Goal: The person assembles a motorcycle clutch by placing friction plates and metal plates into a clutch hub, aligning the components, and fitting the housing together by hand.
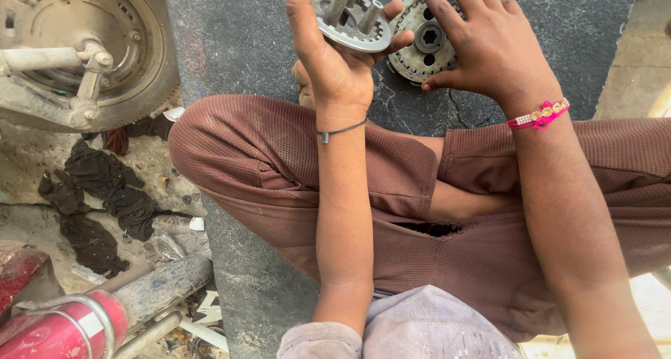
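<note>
Brown trousers (391, 212), motorcycle wheel (84, 45), black rags (98, 198)

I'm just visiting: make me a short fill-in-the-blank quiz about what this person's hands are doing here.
1. The left hand holds a round metal plate with upright ____ on it.
2. The right hand rests on a toothed metal ____ on the dark mat.
3. The right wrist wears a ____ bracelet.

Missing words: posts; hub; pink

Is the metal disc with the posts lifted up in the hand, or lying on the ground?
Lifted: the left hand holds the post disc tilted above the dark mat. The right hand rests on the toothed hub.
</note>
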